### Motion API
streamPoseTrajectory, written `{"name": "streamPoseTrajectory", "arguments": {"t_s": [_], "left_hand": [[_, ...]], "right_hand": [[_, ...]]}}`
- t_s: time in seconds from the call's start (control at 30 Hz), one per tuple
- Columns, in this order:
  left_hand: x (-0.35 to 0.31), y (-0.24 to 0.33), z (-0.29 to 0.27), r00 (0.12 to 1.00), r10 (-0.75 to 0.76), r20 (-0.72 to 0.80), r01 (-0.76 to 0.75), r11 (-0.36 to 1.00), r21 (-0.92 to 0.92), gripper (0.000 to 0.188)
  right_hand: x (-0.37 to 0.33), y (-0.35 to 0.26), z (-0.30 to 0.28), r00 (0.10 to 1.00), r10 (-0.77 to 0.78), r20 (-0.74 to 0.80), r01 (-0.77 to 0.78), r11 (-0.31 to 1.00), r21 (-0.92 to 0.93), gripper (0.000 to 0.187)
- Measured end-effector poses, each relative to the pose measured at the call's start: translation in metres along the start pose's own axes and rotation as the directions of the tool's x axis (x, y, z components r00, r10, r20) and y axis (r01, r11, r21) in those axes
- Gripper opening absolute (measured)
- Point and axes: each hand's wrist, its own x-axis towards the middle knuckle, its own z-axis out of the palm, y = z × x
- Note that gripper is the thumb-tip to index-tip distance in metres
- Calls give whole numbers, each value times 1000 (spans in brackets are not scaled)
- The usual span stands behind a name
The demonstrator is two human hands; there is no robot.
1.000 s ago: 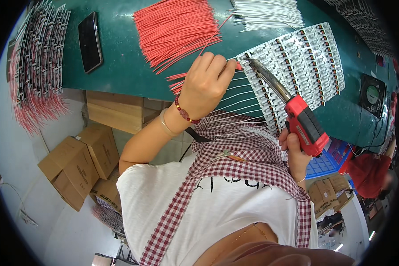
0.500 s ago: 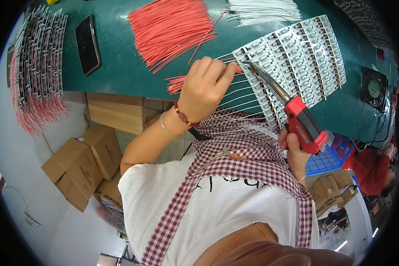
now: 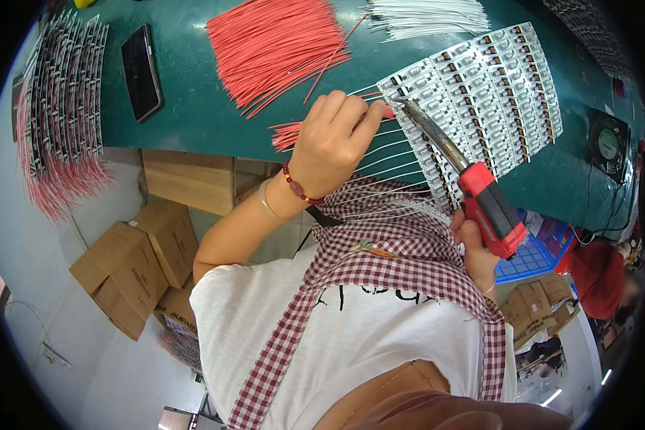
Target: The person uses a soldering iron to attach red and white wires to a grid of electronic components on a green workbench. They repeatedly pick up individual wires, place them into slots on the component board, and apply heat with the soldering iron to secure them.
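Observation:
My left hand point(image 3: 335, 136) is closed on red wires, pinching one by the upper left corner of a white circuit board panel point(image 3: 473, 86). Loose ends of a small red wire bundle point(image 3: 287, 135) stick out on its left side. My right hand point(image 3: 475, 247) grips a red and black soldering iron point(image 3: 489, 204), and the metal tip lies over that same corner of the panel, close to my left fingertips. Several white wires point(image 3: 398, 162) run from the panel's left edge toward my apron. Where the pinched wire meets the board is too small to make out.
A large pile of red wires point(image 3: 276, 50) and a pile of white wires point(image 3: 430, 16) lie behind. At left are a phone point(image 3: 142, 72) and stacked wired boards point(image 3: 61, 93). A small black fan point(image 3: 607, 145) stands at right, above a blue basket point(image 3: 527, 261).
Both hands stay almost in place. The soldering iron's handle has shifted very slightly downward, and its tip remains at the panel's corner.

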Motion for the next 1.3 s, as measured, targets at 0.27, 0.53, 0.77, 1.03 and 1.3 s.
{"name": "streamPoseTrajectory", "arguments": {"t_s": [0.27,0.53,0.77,1.03,1.3], "left_hand": [[0,-3,4,998,48,-29,-48,999,8,29],[-5,7,-2,999,44,-4,-44,999,5,36],[-4,7,1,999,38,4,-38,999,-15,36],[-3,8,1,999,36,20,-35,999,-9,36],[-3,8,1,999,27,25,-27,1000,-10,36]], "right_hand": [[-7,-6,-5,997,68,43,-74,986,152,17],[-12,-4,-9,992,94,81,-112,960,258,18],[-14,13,-6,997,34,64,-39,996,82,31],[-14,18,-10,999,3,34,-3,1000,0,18],[-10,15,-11,998,-18,65,24,996,-86,19]]}}
